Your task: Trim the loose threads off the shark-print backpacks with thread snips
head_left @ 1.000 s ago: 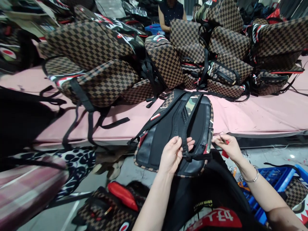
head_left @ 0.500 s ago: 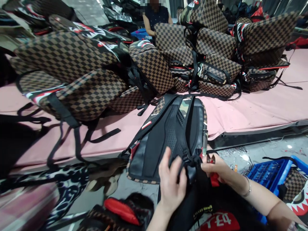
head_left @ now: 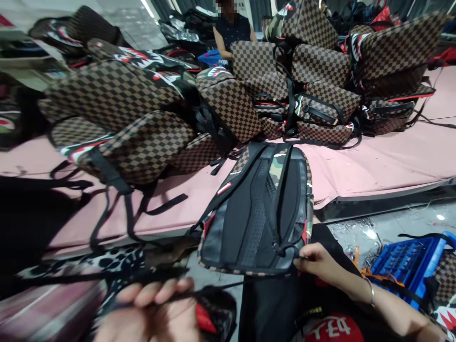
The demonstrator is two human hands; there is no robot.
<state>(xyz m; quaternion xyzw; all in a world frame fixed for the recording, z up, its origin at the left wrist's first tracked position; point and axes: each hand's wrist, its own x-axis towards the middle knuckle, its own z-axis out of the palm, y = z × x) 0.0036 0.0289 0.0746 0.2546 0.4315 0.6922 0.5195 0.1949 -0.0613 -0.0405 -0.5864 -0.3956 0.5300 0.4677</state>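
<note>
A backpack [head_left: 233,232] with a black padded back and checkered edging lies back side up, its near end overhanging the pink table. My right hand [head_left: 317,261] is closed in a pinch at its lower right corner; what lies between the fingertips is partly hidden. At the lower left, my left hand [head_left: 153,308] is blurred, with fingers curled around a thin black strap [head_left: 242,283]. This strap stretches from the left hand toward the backpack's near edge. Shoulder straps [head_left: 280,199] lie across the back panel.
Checkered backpacks [head_left: 142,147] are piled along the pink table [head_left: 377,166], with loose straps hanging over its front edge. A blue crate [head_left: 402,266] stands on the floor at right. Another person [head_left: 231,33] stands behind the pile. Patterned fabric [head_left: 124,270] is at lower left.
My left hand has moved from the backpack's near end down and left, drawing the black strap out. My right hand has shifted slightly down, staying at the corner. The camera view has turned a little.
</note>
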